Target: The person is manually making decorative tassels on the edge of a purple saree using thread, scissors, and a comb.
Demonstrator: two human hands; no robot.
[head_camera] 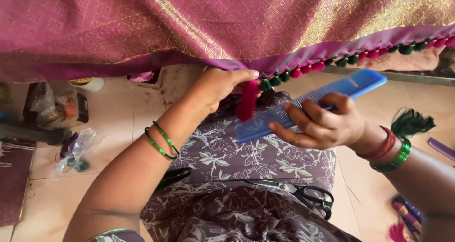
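Pink tassel (247,101) hangs from the purple fabric's (189,29) hem, pinched at its top by the left hand (222,85). Right hand (322,123) grips a blue comb (310,104), teeth against the tassel. Black scissors (303,193) lie on the lap below.

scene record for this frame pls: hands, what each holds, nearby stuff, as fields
left hand: pinches the top of a red tassel at the cloth edge
right hand: holds a blue comb, teeth toward the tassel
cloth: purple with gold pattern, hanging across the top; row of red and green tassels along its hem
lap: black scissors lying on floral fabric
wrists: green bangles on left; red and green bangles on right
floor: plastic bag at left
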